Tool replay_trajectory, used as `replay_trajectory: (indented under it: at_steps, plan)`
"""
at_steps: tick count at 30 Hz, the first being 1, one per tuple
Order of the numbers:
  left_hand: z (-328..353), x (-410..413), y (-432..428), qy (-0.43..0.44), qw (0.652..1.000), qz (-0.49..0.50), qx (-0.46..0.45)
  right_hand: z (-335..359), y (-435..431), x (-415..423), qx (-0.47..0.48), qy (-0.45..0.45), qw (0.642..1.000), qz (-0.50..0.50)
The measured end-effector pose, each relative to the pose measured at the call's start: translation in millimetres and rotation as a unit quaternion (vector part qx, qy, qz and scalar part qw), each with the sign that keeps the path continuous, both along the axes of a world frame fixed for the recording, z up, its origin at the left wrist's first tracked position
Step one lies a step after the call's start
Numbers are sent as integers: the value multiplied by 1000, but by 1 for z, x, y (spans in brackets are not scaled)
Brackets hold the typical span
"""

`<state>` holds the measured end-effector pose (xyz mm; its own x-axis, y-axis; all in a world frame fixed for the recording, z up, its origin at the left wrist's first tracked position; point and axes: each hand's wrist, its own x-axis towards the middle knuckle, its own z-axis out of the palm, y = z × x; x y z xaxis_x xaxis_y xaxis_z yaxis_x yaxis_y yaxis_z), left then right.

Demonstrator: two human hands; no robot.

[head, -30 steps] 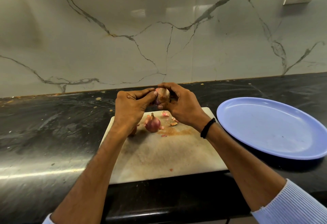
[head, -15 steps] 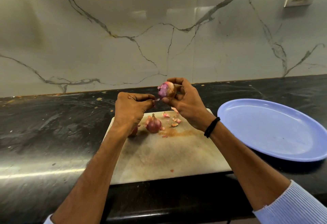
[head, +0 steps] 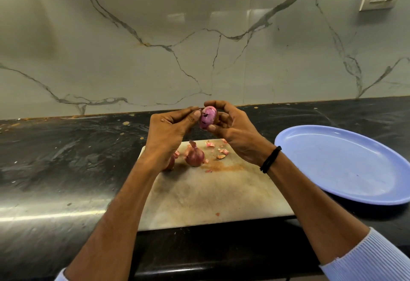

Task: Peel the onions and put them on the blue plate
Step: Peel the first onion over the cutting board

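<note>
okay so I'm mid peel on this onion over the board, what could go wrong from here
1. The onion, mostly bare and probably slick, is pinched only by fingertips of the right hand while the left hand picks at it; it could slip and drop.
2. Dark flecks on it may reach the blue plate if missed.
3. Peel scraps are scattered near the unpeeled onion on the cutting board, and could spread onto the counter.

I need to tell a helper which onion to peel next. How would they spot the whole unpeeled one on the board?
Find the pale cutting board on the black counter. Near its far edge, below the hands, stands an onion in brown-red skin with a pointed tip, unlike the glossy purple one held above.
</note>
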<state>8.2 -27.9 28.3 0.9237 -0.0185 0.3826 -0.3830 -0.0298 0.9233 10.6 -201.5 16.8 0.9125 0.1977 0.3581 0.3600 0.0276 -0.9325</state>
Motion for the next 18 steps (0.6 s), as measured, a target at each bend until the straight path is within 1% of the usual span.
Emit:
replay_trajectory:
  at_steps: [5,10,14,18]
  plan:
    - [-2,1,-1,-17,999,20,18,-1,-1,1,-10,-4,1000,5]
    - [-4,0,-5,-13,998,52,20,-1,-1,-1,-47,-17,999,-7]
    - [-4,0,-4,-10,995,99,32,0,1,-3,-32,-11,999,4]
    - [-3,1,-2,-21,993,111,40,2,0,-2,-32,-11,999,-17]
